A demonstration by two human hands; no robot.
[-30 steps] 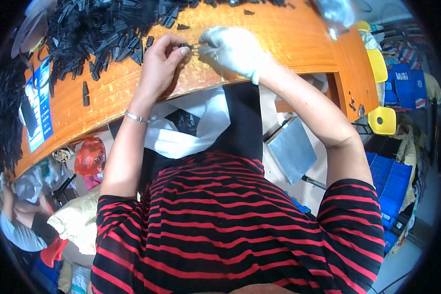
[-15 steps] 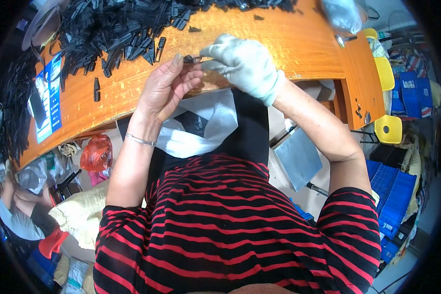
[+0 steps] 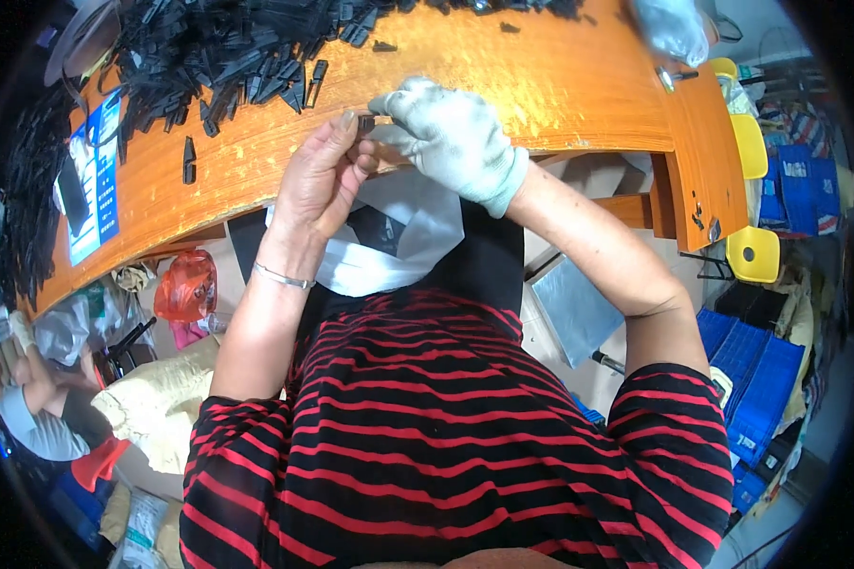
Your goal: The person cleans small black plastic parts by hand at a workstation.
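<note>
My bare left hand [image 3: 324, 171] pinches a small black plastic piece [image 3: 366, 123] between thumb and fingers, just above the table's front edge. Close against it, my right hand [image 3: 451, 133] wears a white glove, its thumb and fingers closed at the other end of the same piece. Most of the piece is hidden by the fingertips. A large heap of black plastic pieces [image 3: 228, 57] covers the table's far left. One loose black plastic clip [image 3: 189, 160] lies apart from the heap. An open white plastic bag [image 3: 394, 270] with dark contents sits below my hands at my lap.
The wooden table [image 3: 569, 85] curves across the front. A blue printed sheet [image 3: 95, 185] lies at its left. A clear plastic bag [image 3: 672, 30] stands far right. Yellow stools [image 3: 751, 253] and blue crates [image 3: 754, 379] are at right. Another person [image 3: 43, 408] sits at far left.
My right hand has shifted slightly left and down, and the two hands are closer together. The black piece is turned and less of it shows.
</note>
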